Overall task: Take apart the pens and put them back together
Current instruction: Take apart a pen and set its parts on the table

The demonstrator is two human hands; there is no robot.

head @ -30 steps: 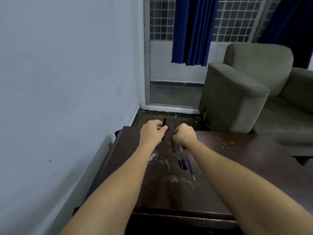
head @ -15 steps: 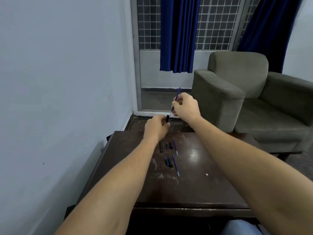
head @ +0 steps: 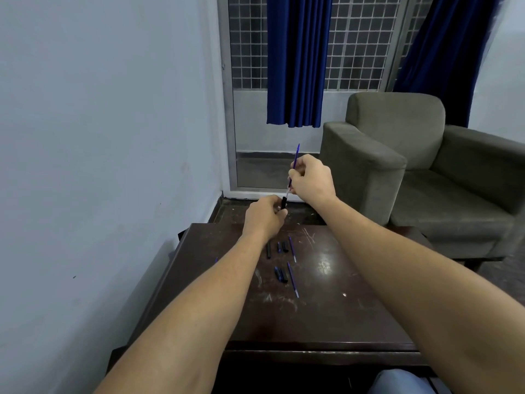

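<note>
Since a second ago, the right hand (head: 311,180) has drawn the blue refill (head: 292,173) up and almost out of the black barrel (head: 283,202), which the left hand (head: 265,217) grips above the surface's (head: 355,308) far edge. This pen's disassembly looks nearly done.

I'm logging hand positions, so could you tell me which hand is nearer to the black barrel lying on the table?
Left. The left hand hovers just above and beyond the black barrel; the right hand is raised higher and farther right, holding the blue refill.
</note>
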